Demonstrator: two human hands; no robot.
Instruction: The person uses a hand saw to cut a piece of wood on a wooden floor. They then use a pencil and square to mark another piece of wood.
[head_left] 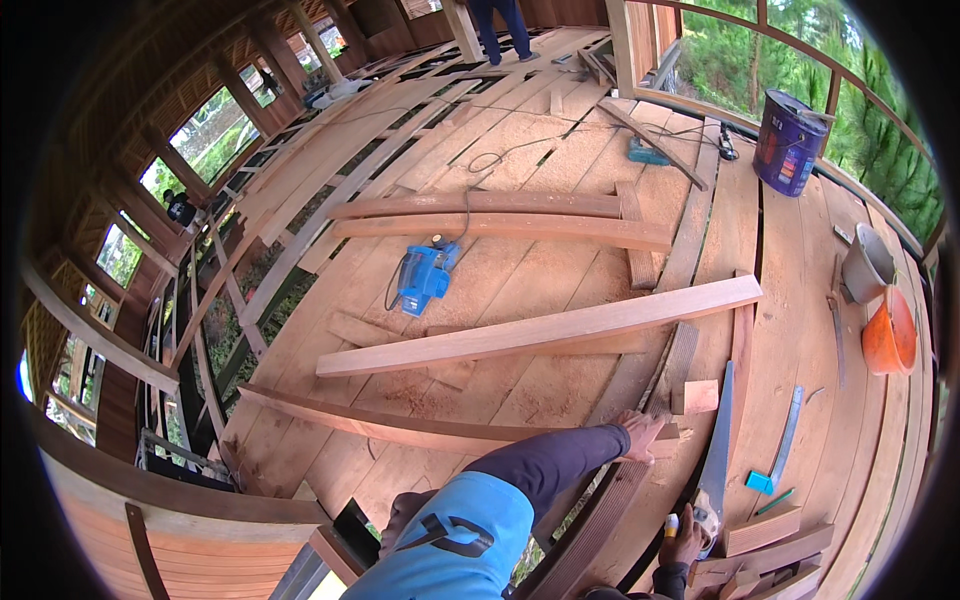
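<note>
My left hand (638, 436), at the end of a dark sleeve below a blue shoulder, grips a narrow grooved board (672, 365) beside a small wooden block (694, 397). Low at the right, my right hand (682, 543) is closed at the handle of a hand saw (718, 455), with a small yellow-and-white item at its fingers, too small to name. The saw's blade points away from me. To its right lie a blue metal square (783, 450), a green pencil (775, 501) and stacked offcuts (765, 545).
Long beams (537, 327) cross the sawdusty plank floor around a blue electric planer (425, 275). A purple bucket (787, 145), grey bucket (866, 264) and orange bucket (888, 335) stand right. Open joist gaps (245, 285) run left. A person (500, 30) stands at the back; another crouches far left.
</note>
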